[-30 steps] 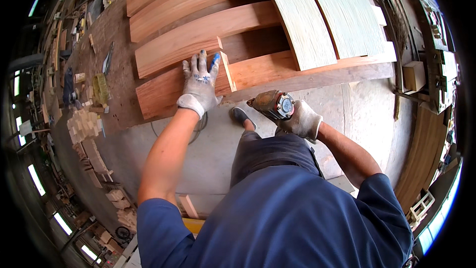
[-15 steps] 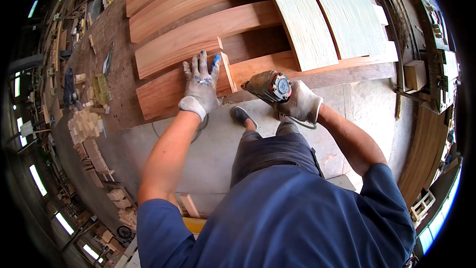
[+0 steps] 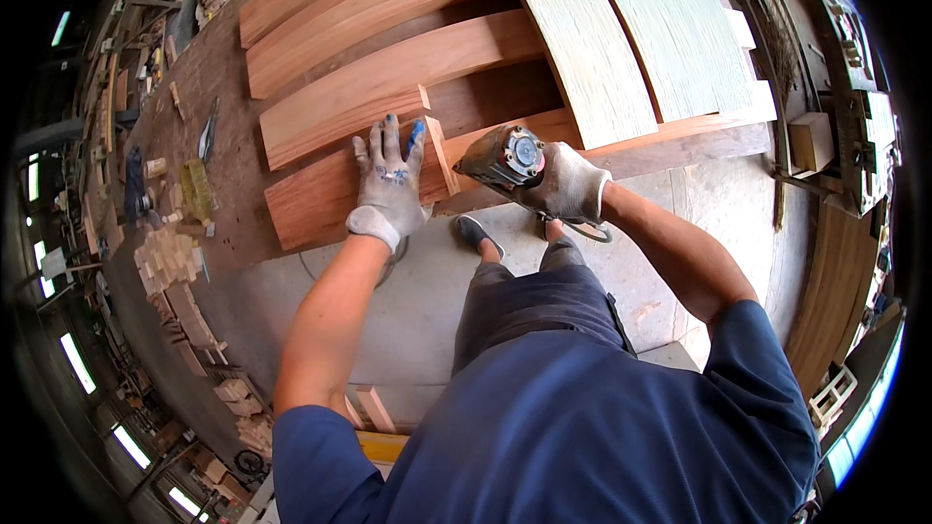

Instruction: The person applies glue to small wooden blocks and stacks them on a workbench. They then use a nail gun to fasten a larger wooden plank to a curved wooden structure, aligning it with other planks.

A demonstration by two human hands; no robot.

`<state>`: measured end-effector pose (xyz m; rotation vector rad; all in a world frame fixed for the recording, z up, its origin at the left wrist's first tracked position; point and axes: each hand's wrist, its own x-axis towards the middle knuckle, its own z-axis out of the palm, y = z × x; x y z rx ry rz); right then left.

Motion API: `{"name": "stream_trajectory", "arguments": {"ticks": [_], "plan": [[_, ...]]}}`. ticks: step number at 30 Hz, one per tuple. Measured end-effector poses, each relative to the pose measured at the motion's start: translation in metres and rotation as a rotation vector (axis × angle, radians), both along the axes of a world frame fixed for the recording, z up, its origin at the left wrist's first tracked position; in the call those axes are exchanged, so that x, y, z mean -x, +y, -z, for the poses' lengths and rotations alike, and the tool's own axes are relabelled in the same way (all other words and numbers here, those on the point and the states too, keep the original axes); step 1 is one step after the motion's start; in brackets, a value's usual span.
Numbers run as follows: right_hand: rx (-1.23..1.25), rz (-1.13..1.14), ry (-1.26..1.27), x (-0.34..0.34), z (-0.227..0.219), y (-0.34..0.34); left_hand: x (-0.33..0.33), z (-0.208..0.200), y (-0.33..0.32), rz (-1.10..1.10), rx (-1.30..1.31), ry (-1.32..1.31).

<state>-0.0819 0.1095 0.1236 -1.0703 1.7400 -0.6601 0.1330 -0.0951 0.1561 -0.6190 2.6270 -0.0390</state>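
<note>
My left hand (image 3: 390,180), in a stained work glove, lies flat with fingers spread on a reddish wooden board (image 3: 309,192) at the near edge of the bench. My gloved right hand (image 3: 576,184) is wrapped round the handle of a nail gun (image 3: 500,157). The gun's nose points left at a small upright wooden strip (image 3: 440,147) at the board's end; whether it touches is hard to tell. Farther back, more reddish boards (image 3: 388,58) lie side by side. Two pale textured panels (image 3: 582,39) rest across the rails at the right.
A hose (image 3: 587,231) hangs below the nail gun. Stacks of small wood blocks (image 3: 167,257) stand at the left. A wooden block (image 3: 811,141) sits on a rack at the right. Concrete floor (image 3: 417,311) lies under my feet.
My right hand has brought the nail gun left, closer to the strip at the board's end. My left hand stays on the board, slightly lower in view.
</note>
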Motion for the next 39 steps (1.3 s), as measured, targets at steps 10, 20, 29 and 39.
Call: {"name": "stream_trajectory", "arguments": {"ticks": [10,20,29,39], "plan": [[-0.045,-0.039,-0.017,-0.001,0.005,-0.003,-0.001,0.006,-0.001,0.003,0.003,0.035],[-0.085,-0.059,-0.002,0.000,-0.004,-0.007,0.000,0.003,0.000,-0.001,-0.003,0.015],[-0.093,-0.060,0.003,-0.001,0.001,-0.007,0.000,0.003,-0.001,0.000,-0.011,0.023],[0.036,0.036,-0.108,-0.001,-0.002,0.000,-0.001,0.003,-0.001,0.001,-0.007,0.014]]}}
